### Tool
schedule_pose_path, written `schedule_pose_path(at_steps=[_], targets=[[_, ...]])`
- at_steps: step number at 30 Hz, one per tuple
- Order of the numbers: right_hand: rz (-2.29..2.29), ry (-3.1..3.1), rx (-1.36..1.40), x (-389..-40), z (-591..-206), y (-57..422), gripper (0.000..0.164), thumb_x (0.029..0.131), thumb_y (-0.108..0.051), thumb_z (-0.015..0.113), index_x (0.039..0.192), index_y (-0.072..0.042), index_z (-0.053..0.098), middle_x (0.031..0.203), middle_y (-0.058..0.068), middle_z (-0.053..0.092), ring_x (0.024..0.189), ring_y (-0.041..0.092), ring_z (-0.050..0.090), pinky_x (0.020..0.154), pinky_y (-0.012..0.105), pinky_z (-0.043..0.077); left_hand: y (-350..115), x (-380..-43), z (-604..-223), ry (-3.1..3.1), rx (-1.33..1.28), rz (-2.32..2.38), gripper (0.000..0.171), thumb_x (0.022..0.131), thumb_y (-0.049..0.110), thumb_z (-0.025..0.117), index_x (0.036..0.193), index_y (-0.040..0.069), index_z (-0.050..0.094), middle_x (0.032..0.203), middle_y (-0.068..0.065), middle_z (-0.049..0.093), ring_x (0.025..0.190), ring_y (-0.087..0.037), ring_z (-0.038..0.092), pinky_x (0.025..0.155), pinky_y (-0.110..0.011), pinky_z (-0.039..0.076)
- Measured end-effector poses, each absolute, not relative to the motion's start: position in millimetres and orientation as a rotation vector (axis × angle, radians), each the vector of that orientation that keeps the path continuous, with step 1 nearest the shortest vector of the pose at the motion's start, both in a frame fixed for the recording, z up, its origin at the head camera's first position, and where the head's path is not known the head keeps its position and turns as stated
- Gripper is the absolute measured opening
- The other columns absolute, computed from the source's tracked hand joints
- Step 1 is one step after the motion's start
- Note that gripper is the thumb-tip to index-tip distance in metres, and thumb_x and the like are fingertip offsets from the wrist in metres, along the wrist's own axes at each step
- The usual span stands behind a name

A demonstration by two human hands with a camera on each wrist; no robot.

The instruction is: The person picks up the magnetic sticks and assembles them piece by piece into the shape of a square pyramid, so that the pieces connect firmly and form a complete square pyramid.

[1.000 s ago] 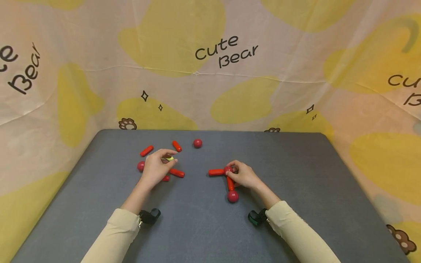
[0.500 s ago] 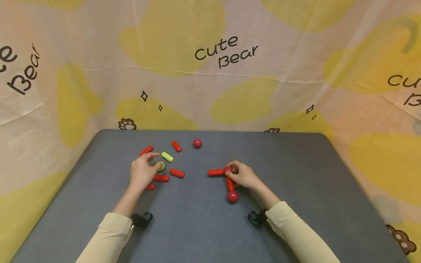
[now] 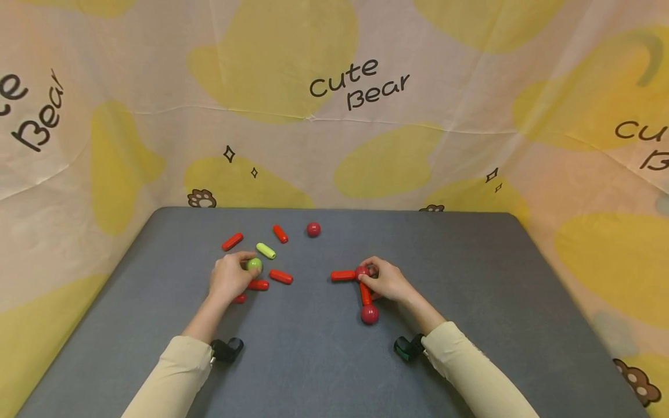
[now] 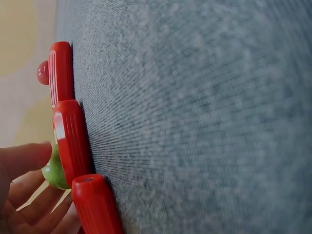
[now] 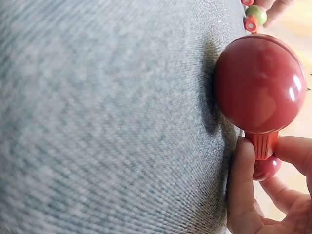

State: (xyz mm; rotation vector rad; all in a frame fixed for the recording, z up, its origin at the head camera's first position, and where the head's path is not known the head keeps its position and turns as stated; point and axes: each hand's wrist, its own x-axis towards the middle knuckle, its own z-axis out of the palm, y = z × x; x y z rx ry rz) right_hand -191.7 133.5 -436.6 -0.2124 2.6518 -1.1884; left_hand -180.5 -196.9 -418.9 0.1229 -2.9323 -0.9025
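At the left of the table, my left hand pinches a green ball between thumb and fingers; the left wrist view shows the same green ball behind a red grooved rod. My right hand grips a joined red piece at its corner ball. From that ball one red rod points left, and another rod runs toward me to a second red ball. Up close in the right wrist view, that end ball looks large, with fingers around the rod behind it.
Beyond the left hand lie a yellow-green rod, a red rod and another red rod. A loose red ball sits near the back edge. More red rods lie right of and below the green ball, one partly hidden by the hand.
My left hand has moved left and back toward me, off the yellow-green rod, and taken hold of the green ball. The right hand and the red piece have stayed still.
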Motion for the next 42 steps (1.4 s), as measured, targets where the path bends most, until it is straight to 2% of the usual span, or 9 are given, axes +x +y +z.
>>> schedule_pose_path(at_steps=[8,17,26,34,42], targets=[[-1.248,2.598,-0.179,-191,-437,133,0.027,0.086,-0.017,0.065,0.111,-0.010,0.058,0.089,0.006,0.055,0.054,0.012,0.053,0.047,0.027,0.049,-195,-182,-422,-2.932,0.115,-0.873,0.034,0.080,0.010,0.066,0.113,0.002,0.064,0.105,-0.020,0.065,0.089,-0.035,0.061,0.072,-0.048,0.045],[-1.255,2.594,-0.174,-191,-437,133,0.026,0.086,-0.017,0.065,0.110,-0.010,0.058,0.089,0.007,0.055,0.056,0.013,0.053,0.048,0.027,0.050,-191,-181,-416,-2.894,0.073,-0.902,0.035,0.078,0.011,0.068,0.112,0.002,0.065,0.100,-0.021,0.067,0.089,-0.034,0.064,0.072,-0.049,0.046],[-1.279,2.580,-0.191,-191,-438,134,0.026,0.086,-0.016,0.065,0.110,-0.009,0.058,0.089,0.008,0.055,0.056,0.013,0.054,0.048,0.027,0.050,-171,-179,-409,-2.823,-0.086,-1.182,0.035,0.078,0.011,0.069,0.112,0.004,0.065,0.104,-0.017,0.067,0.092,-0.027,0.066,0.073,-0.039,0.052],[-1.278,2.577,-0.186,-192,-439,134,0.027,0.086,-0.017,0.065,0.111,-0.009,0.057,0.091,0.008,0.056,0.057,0.013,0.055,0.049,0.027,0.051,-146,-178,-413,-2.788,-0.180,-1.278,0.034,0.076,0.010,0.071,0.110,0.008,0.067,0.105,-0.013,0.067,0.090,-0.025,0.067,0.074,-0.035,0.053],[-1.260,2.595,-0.178,-192,-439,134,0.027,0.086,-0.018,0.065,0.111,-0.009,0.057,0.092,0.009,0.056,0.052,0.013,0.055,0.048,0.028,0.050,-122,-178,-424,-2.833,-0.230,-1.292,0.031,0.075,0.013,0.074,0.106,0.010,0.069,0.098,-0.005,0.069,0.084,-0.017,0.066,0.070,-0.032,0.052]])
